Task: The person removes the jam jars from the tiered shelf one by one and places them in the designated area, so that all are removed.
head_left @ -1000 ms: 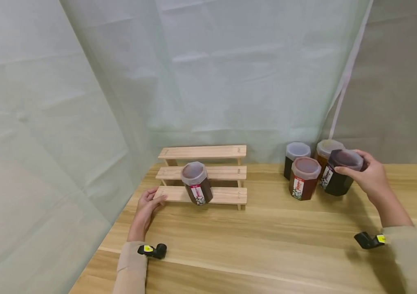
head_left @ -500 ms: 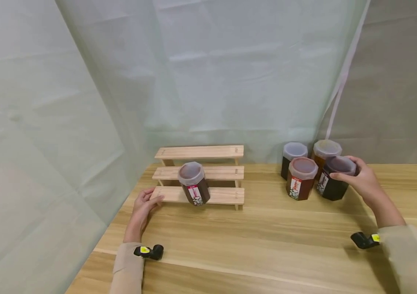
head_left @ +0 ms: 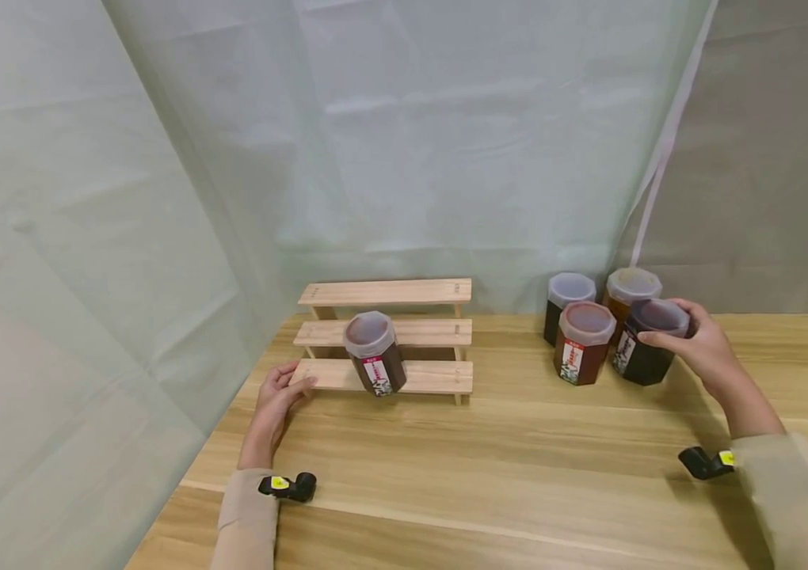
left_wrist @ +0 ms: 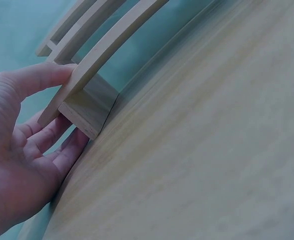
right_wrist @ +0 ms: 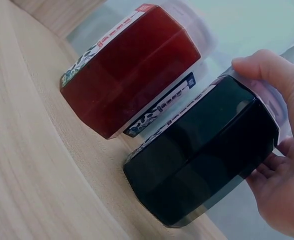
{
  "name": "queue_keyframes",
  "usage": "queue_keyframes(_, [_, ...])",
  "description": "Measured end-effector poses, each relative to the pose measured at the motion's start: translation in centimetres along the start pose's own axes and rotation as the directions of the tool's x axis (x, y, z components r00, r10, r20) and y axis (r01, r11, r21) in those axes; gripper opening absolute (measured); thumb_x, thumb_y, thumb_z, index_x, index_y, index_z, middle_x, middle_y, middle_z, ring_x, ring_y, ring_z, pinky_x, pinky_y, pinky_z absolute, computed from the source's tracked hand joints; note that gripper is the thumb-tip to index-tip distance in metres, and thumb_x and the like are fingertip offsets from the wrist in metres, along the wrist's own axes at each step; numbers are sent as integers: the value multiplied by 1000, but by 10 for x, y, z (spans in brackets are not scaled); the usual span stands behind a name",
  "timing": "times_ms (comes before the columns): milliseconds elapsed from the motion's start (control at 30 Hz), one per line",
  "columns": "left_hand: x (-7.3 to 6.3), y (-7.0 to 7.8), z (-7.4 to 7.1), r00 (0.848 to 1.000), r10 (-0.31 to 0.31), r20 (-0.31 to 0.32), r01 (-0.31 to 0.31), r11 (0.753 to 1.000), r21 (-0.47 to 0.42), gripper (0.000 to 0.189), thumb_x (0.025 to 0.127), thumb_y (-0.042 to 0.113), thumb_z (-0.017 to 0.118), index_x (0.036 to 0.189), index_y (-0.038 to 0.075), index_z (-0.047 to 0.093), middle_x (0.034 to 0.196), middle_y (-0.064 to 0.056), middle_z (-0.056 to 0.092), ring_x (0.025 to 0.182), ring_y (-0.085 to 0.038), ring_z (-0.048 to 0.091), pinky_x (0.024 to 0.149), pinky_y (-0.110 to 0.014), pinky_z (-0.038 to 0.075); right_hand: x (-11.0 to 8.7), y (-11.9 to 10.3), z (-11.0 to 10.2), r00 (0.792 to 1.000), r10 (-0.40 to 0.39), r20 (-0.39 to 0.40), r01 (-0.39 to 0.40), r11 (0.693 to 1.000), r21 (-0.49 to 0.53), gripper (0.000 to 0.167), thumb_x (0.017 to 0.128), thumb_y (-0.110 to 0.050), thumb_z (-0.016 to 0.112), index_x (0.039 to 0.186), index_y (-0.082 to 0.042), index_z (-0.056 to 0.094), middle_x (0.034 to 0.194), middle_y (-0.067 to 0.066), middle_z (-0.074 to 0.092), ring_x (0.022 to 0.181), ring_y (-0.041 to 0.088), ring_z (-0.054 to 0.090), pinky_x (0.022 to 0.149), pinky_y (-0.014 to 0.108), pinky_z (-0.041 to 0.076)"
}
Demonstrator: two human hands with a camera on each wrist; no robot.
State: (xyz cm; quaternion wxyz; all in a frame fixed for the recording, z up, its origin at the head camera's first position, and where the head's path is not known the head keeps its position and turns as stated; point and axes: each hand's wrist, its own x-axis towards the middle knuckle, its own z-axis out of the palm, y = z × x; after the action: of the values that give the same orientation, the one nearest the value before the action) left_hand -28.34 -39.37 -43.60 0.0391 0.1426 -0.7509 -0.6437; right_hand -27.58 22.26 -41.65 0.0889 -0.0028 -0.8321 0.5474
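Observation:
My left hand (head_left: pixel 276 404) grips the left end of the bottom tier of a three-tier wooden display rack (head_left: pixel 440 377). In the left wrist view its thumb lies on top of the plank (left_wrist: pixel 106 50), with the fingers underneath. A dark brown octagonal jar (head_left: pixel 380 366) with a translucent lid stands on that bottom tier. At the right, my right hand (head_left: pixel 709 356) holds a very dark jar (head_left: pixel 642 360) around its lid, thumb toward me. The right wrist view shows this dark jar (right_wrist: pixel 202 155) upright beside a red jar (right_wrist: pixel 131 70); whether its base touches the table is hard to tell.
Behind the red jar (head_left: pixel 581 356) stand another dark jar (head_left: pixel 570 291) and an amber jar (head_left: pixel 632 286), partly hidden. A pale cloth (head_left: pixel 447 158) hangs behind the wood-grain table (head_left: pixel 482 475). Black wrist cameras (head_left: pixel 290 486) sit on both sleeves.
The dark jar in my right hand has come down slightly beside the red jar, then hardly moved. My left hand keeps its grip on the rack. The head view has shifted slightly.

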Motion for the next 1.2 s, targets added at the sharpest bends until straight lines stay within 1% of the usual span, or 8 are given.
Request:
queue_keyframes(100, [0, 1, 0, 1000, 0, 4, 0, 1000, -2, 62, 89, 12, 68, 142, 3, 36, 128, -2, 55, 88, 7, 57, 74, -14, 49, 0, 0, 1, 1000, -9, -4, 9, 1000, 17, 53, 89, -21, 70, 131, -23, 37, 106, -19, 41, 91, -11, 42, 73, 4, 40])
queue_keyframes(233, [-1, 1, 0, 1000, 3, 14, -3, 1000, 9, 63, 90, 12, 68, 142, 2, 35, 135, -9, 51, 88, 8, 57, 75, -13, 48, 0, 1, 3, 1000, -21, -22, 22, 999, 47, 48, 89, -19, 70, 121, -34, 38, 105, -20, 42, 91, -11, 43, 73, 3, 41])
queue_keyframes(333, [-2, 0, 0, 1000, 1, 15, -1, 1000, 17, 63, 90, 12, 68, 142, 1, 34, 139, -13, 48, 88, 8, 56, 75, -13, 48, 0, 0, 5, 999, -21, -44, 23, 999, 47, 47, 88, -19, 72, 115, -36, 38, 105, -19, 41, 91, -10, 43, 73, 3, 40])
queue_keyframes(600, [-1, 0, -1, 1000, -2, 5, 1, 999, 41, 64, 90, 15, 68, 143, 2, 34, 144, -17, 45, 86, 9, 55, 74, -13, 48, 0, -3, 12, 995, 8, -102, -8, 1000, 1, 49, 87, -23, 73, 119, -29, 37, 108, -14, 39, 91, -9, 40, 73, 4, 37])
queue_keyframes(700, [0, 0, 0, 1000, -1, 2, 1, 999, 44, 64, 90, 15, 68, 143, 2, 34, 141, -14, 48, 86, 8, 55, 74, -13, 48, -1, -3, 13, 994, 5, -108, -5, 1000, -3, 50, 87, -23, 73, 122, -23, 38, 110, -11, 39, 91, -8, 40, 73, 4, 38])
queue_keyframes(833, [0, 0, 0, 1000, -1, 2, 1, 999, 36, 64, 90, 14, 68, 143, 2, 34, 135, -9, 51, 86, 8, 55, 73, -14, 48, -2, -3, 13, 993, 6, -115, -7, 1000, -8, 51, 87, -23, 73, 123, -23, 37, 110, -10, 39, 90, -8, 40, 73, 4, 38])
queue_keyframes(1033, [0, 0, 0, 1000, 1, 6, -2, 1000, 28, 64, 90, 14, 68, 143, 1, 34, 140, -14, 47, 87, 8, 56, 73, -13, 48, -3, -3, 12, 996, 10, -86, -5, 998, 56, 47, 91, -24, 68, 123, -29, 35, 108, -16, 38, 92, -9, 41, 75, 3, 38])
queue_keyframes(1200, [-1, 0, 0, 1000, -2, 14, 1, 1000, 28, 65, 91, 14, 68, 143, 1, 33, 146, -19, 42, 88, 9, 55, 74, -13, 48, -1, -5, 8, 998, 4, -56, 2, 995, 104, 48, 94, -23, 63, 133, -21, 33, 109, -20, 38, 93, -10, 42, 76, 1, 39])
